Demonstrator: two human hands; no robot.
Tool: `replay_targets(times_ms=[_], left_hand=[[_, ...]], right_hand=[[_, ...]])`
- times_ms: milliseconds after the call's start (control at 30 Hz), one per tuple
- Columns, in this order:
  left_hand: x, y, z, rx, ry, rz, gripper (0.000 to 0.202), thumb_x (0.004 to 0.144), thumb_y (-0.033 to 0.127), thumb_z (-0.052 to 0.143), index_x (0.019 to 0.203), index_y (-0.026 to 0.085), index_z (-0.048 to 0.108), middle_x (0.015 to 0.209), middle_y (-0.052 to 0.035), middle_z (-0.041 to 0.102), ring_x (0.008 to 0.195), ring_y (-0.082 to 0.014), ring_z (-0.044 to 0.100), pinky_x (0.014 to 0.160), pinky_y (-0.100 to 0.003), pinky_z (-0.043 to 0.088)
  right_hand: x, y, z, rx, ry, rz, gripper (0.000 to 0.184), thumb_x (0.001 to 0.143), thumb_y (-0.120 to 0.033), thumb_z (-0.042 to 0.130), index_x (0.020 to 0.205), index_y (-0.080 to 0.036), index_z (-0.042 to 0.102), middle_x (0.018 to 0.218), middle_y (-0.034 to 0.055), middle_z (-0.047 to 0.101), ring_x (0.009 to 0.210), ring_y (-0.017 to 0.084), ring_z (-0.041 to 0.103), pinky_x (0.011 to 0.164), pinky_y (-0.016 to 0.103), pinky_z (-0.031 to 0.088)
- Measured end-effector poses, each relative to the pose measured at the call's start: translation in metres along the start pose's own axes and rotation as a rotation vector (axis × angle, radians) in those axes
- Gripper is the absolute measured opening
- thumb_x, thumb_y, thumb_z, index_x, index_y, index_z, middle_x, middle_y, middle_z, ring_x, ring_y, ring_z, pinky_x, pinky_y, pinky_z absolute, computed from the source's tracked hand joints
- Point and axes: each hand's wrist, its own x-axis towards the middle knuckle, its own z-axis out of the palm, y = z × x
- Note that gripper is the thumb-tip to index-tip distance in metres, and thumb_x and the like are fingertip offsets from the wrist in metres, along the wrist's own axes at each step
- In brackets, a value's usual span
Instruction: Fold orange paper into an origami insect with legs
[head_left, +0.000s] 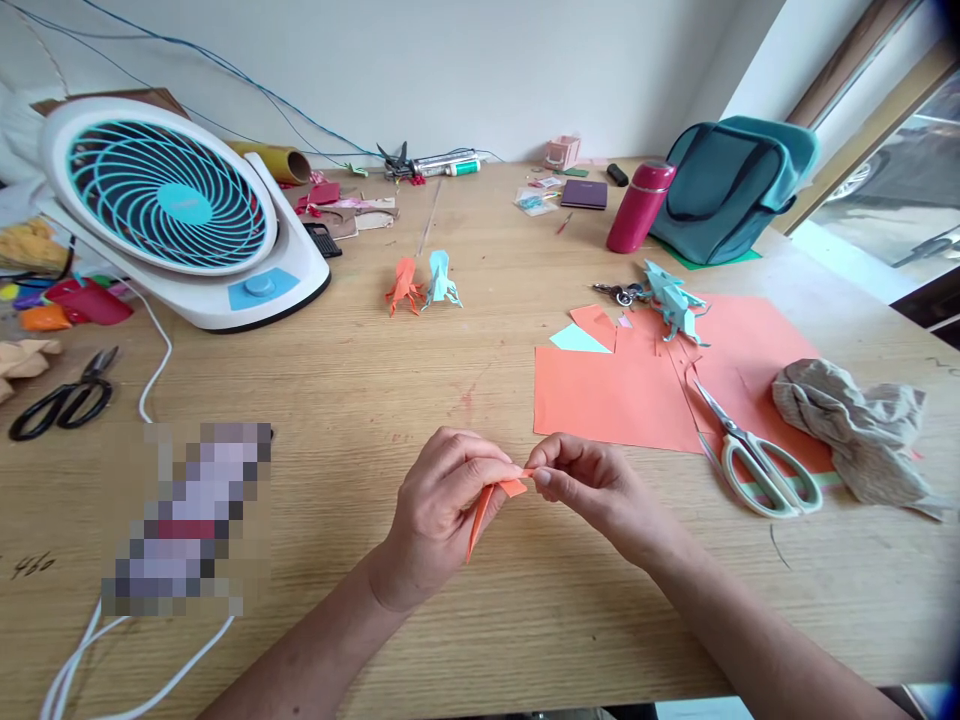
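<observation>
**A:** Head view, lower centre of frame: your left hand [439,505] and right hand [592,485] both pinched the folded orange paper [510,488] over the table [360,400]. Any risk?

**B:** You could have torn its thin point by pulling your hands apart. Your fingers hid the crease itself.

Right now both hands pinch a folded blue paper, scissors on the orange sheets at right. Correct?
No: the folded paper is orange, not blue, per the head view. The left hand and right hand both pinch it; the scissors lie on the orange sheets at right.
</observation>
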Motion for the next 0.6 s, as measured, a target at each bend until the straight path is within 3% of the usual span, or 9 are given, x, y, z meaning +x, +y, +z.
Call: replay_targets(times_ms=[300,600], left_hand=[[0.001,0.0004,-0.001,0.047,-0.013,0.0,0.023,0.091,0.006,0.067,0.106,0.024,0.07,0.093,-0.0036,0.069,0.09,-0.0178,0.062,0.078,-0.031,0.053],[0.0025,0.0027,0.0025,-0.009,0.009,-0.077,0.017,0.09,0.005,0.07,0.096,0.02,0.07,0.087,-0.002,0.069,0.082,-0.0139,0.063,0.074,-0.026,0.052]], right_hand=[[0.001,0.0004,0.0009,-0.008,-0.001,0.024,0.044,0.082,-0.061,0.074,0.08,-0.02,0.06,0.07,-0.0027,0.05,0.064,0.012,0.04,0.059,0.027,0.032],[0.0035,0.0022,-0.0018,0.04,-0.06,0.102,0.05,0.075,-0.065,0.078,0.08,-0.018,0.062,0.066,-0.0035,0.05,0.062,0.011,0.04,0.059,0.027,0.031]])
